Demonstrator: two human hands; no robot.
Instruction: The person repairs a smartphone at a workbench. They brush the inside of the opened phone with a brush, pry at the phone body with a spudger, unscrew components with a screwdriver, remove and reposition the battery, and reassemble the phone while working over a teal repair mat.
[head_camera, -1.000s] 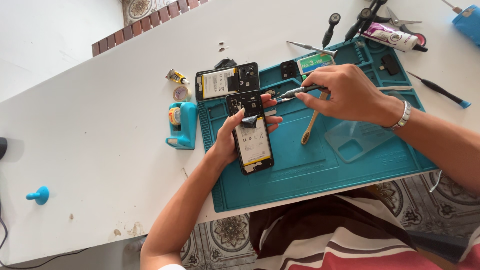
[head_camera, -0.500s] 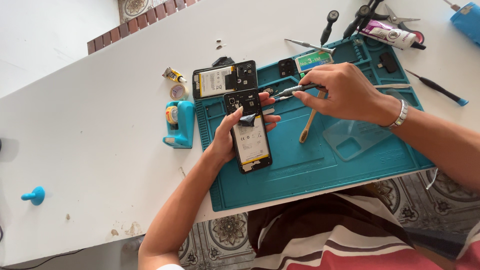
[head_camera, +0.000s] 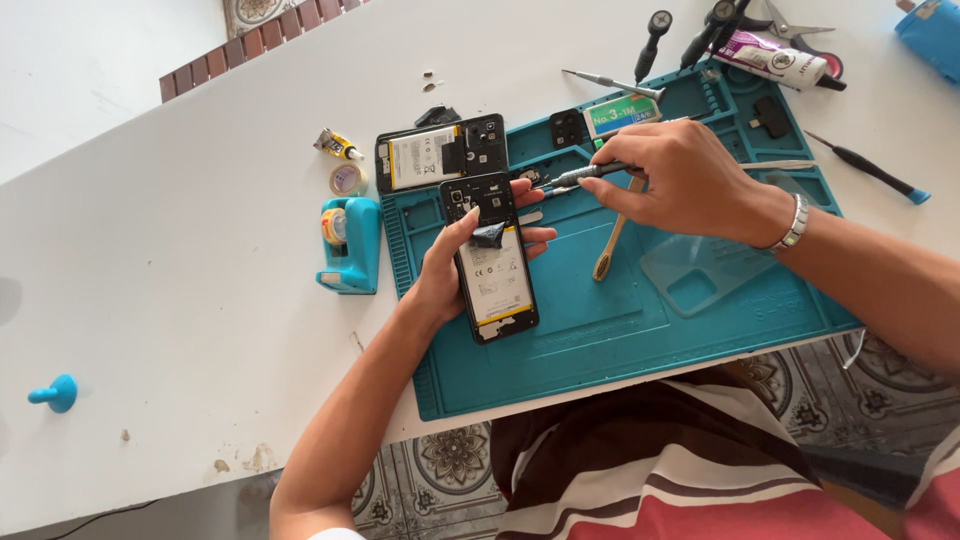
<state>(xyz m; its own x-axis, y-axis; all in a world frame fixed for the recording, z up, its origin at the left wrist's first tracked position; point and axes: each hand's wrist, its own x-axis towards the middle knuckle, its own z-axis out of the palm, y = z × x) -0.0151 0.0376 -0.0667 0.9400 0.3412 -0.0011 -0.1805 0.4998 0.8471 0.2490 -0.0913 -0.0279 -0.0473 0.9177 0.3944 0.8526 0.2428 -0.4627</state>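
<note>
Scanning from the left, we meet a blue peg (head_camera: 55, 393) near the edge of the white table (head_camera: 180, 300), then a teal tape dispenser (head_camera: 345, 243) with a small tape roll (head_camera: 347, 179) and a tiny glue tube (head_camera: 338, 146) just above it.

Our left hand (head_camera: 455, 265) cups an opened phone (head_camera: 490, 255) over the teal repair mat (head_camera: 600, 330), thumb on its left edge and fingers curled round the right; the palm side is hidden beneath it. A second opened phone (head_camera: 440, 153) lies at the mat's top-left corner, its small parts too fine to make out.

Our right hand (head_camera: 675, 180) is clenched on a precision screwdriver (head_camera: 590, 174), whose tip sits just beside the held phone's upper corner (we cannot tell whether it touches). A bamboo toothbrush (head_camera: 612, 238) lies partly under that hand, and a clear phone case (head_camera: 700, 275) rests on the mat below the wrist. Further right, more screwdrivers (head_camera: 868, 170) and a glue tube (head_camera: 775, 60) lie on the table; a blue object at the top-right corner is cut off.

Compared with half a second ago, both grips are unchanged and the phone has stayed in place.
</note>
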